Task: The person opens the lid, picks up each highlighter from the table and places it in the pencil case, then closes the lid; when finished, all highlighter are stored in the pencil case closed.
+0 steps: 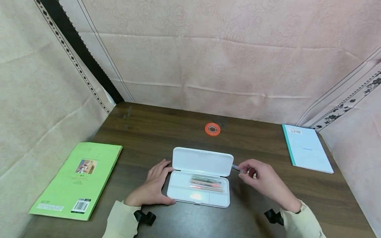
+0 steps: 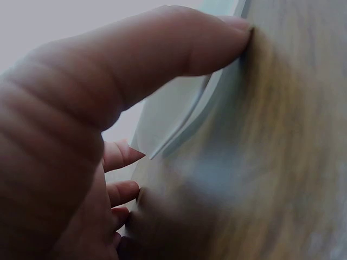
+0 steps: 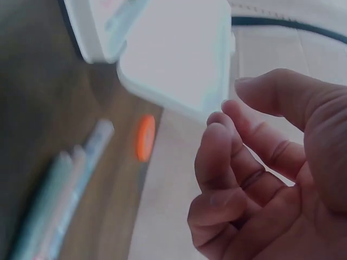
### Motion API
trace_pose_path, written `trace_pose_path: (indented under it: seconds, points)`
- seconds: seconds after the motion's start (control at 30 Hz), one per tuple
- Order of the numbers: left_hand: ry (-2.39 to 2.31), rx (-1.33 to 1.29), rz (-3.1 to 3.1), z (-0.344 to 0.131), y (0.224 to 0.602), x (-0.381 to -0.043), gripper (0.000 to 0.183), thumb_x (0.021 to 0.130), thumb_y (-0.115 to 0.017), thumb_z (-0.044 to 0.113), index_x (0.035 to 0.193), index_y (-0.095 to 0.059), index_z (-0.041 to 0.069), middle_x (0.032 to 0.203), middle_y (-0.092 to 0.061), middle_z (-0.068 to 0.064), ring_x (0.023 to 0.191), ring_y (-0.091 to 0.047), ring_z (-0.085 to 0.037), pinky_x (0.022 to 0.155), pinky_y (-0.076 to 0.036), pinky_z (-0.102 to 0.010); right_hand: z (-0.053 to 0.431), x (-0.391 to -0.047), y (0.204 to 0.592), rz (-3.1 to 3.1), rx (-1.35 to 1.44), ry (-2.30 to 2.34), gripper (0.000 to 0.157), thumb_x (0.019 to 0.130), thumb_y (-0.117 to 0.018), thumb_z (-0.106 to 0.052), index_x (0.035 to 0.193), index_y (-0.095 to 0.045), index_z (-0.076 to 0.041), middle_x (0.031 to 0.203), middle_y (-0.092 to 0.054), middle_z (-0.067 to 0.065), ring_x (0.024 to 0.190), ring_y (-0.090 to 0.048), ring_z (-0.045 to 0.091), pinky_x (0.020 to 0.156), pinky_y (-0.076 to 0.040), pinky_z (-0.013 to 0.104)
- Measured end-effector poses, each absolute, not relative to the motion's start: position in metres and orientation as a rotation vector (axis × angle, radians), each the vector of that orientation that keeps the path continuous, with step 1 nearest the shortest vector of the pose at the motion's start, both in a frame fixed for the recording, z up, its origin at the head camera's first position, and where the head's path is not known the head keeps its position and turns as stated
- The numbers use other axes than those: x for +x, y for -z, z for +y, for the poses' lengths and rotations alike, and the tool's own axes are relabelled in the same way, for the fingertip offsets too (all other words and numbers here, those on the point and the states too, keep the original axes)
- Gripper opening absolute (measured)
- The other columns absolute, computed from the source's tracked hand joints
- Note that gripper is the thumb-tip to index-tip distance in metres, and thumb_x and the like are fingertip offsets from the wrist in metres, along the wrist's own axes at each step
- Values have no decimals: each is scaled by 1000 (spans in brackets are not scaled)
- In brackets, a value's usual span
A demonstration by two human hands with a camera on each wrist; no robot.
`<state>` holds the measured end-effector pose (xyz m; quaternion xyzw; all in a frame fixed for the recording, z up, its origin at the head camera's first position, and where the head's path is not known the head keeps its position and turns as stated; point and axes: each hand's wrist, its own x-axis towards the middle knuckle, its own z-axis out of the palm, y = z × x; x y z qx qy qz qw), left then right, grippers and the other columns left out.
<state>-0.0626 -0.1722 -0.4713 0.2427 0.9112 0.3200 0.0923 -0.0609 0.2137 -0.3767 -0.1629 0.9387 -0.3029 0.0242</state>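
A white pencil case [image 1: 202, 162] lies with its lid raised, several slim pens or pencils [image 1: 206, 183] in its tray. My left hand [image 1: 154, 185] is at the case's left side, fingers spread. Its thumb [image 2: 217, 40] touches the front left corner in the left wrist view. To the right of the case, my right hand [image 1: 262, 178] hovers with fingers loosely bent. In the right wrist view nothing shows between thumb and fingertips. Several pens [image 3: 65, 200], blurred, lie on the table near that hand. One pen's end [image 1: 235, 167] shows beside the case; the hand hides the rest.
An orange tape roll [image 1: 212, 129] lies behind the case on the brown wooden table [image 1: 143, 129]. A green book [image 1: 77, 181] lies at the left, and a light blue book [image 1: 308, 148] at the back right. Cloth curtains [image 1: 193, 59] hang around the table.
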Motion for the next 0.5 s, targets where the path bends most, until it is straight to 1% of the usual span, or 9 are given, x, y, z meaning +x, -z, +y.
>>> trace_pose_path:
  seconds: [0.1,0.3,0.5]
  points:
    - [-949,715,2702,-172,471,-63,98,63,-86,50,141,-40,13,159,-21,-16,150,-11,-36,114,-12,-59,227,-63,371,2949,-484,934,14,88,-73,-14,99,-67,-20,84,-63,-10,73,-56,4,63,-49,22]
    - [-947,694,2696,-172,471,-63,98,63,-85,51,141,-40,13,159,-21,-16,150,-11,-36,114,-12,-60,251,-66,361,3002,-448,889,12,92,-70,-19,104,-67,-18,85,-65,-7,74,-57,2,65,-50,23]
    - [-954,711,2700,-172,471,-63,98,63,-86,50,141,-40,13,159,-22,-16,150,-11,-36,114,-11,-59,272,-69,361,2979,-410,849,14,92,-70,-22,104,-66,-17,87,-66,-7,75,-58,1,66,-50,23]
